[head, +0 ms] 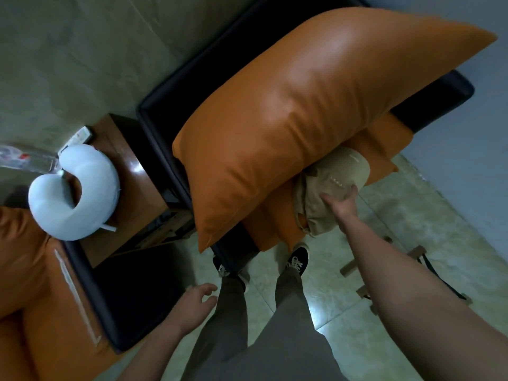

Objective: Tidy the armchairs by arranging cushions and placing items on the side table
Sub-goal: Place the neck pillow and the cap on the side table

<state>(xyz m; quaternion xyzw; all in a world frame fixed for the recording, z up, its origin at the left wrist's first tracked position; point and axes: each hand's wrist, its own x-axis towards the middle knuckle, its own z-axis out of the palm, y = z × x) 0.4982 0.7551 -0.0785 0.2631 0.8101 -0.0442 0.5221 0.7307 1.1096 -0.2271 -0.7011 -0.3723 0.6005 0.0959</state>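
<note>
My right hand [342, 203] grips the beige bundle [330, 188] just below the orange cushion [288, 111]; left hand [196, 301] open, empty.

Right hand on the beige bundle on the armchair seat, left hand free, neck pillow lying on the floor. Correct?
One thing is off: the head view shows the white neck pillow lying on the wooden side table, not on the floor. The rest holds: the right hand is on the beige bundle on the armchair seat, and the left hand is free.
</note>
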